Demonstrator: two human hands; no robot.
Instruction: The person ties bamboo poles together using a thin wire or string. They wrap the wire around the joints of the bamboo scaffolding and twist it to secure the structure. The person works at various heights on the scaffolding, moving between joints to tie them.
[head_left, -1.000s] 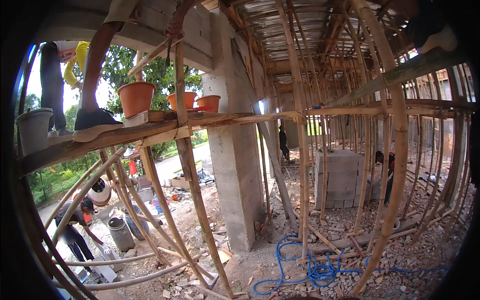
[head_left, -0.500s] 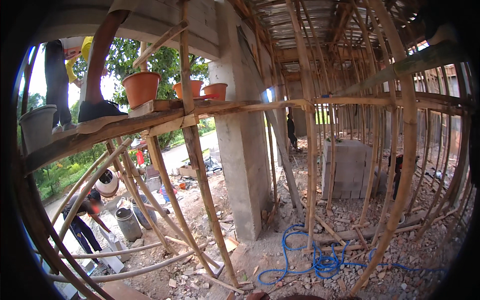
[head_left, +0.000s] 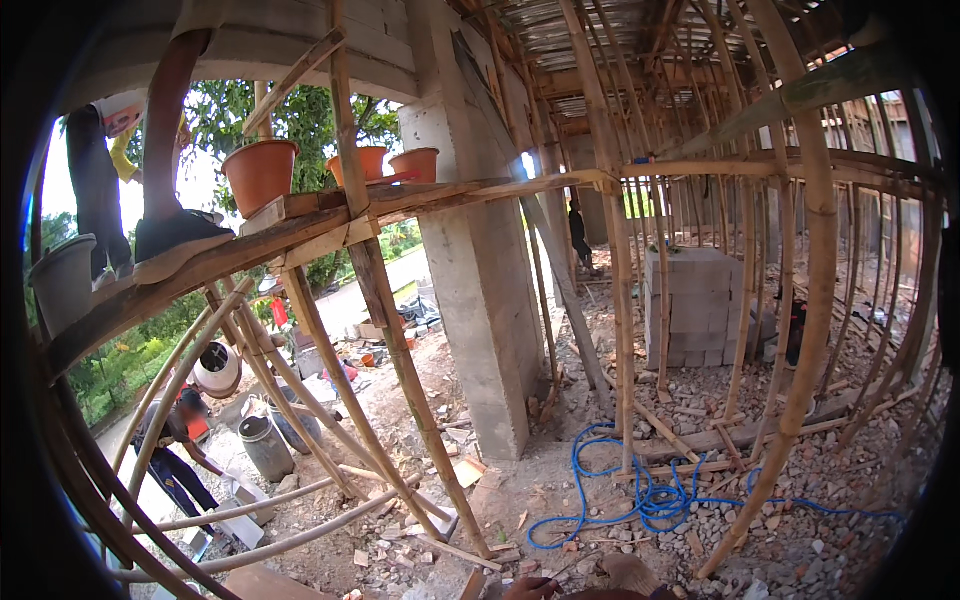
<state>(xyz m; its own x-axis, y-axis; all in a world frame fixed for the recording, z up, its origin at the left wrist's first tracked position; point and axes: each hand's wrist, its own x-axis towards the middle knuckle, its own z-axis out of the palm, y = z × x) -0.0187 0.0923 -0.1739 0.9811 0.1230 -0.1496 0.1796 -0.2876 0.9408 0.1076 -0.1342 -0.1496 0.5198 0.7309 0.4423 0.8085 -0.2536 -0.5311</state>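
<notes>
At the very bottom edge we see only a sliver of a hand (head_left: 530,588), and we cannot tell which hand it is, how far open it is, or whether it holds anything; a thin dark line runs up and right from it, too small to identify. Nearest to it on the rubble-strewn ground (head_left: 800,550) lies a pale stone (head_left: 628,572), with the foot of a slanted bamboo pole (head_left: 400,350) just to the left. That pole is brown, jointed, and leans up to a plank platform (head_left: 330,215).

On the platform stand three terracotta pots (head_left: 262,172), and a person's leg and shoe (head_left: 170,235) rest at its left end beside a grey bucket (head_left: 62,282). A second person (head_left: 170,455) stoops below among containers (head_left: 265,448). A square concrete column (head_left: 480,280) rises in the centre. To its right a coiled blue hose (head_left: 640,495) lies across the gravel, near a stack of grey blocks (head_left: 695,305). Many upright bamboo props (head_left: 815,300) crowd the right half, bending towards the rim, and stand between us and the far ground.
</notes>
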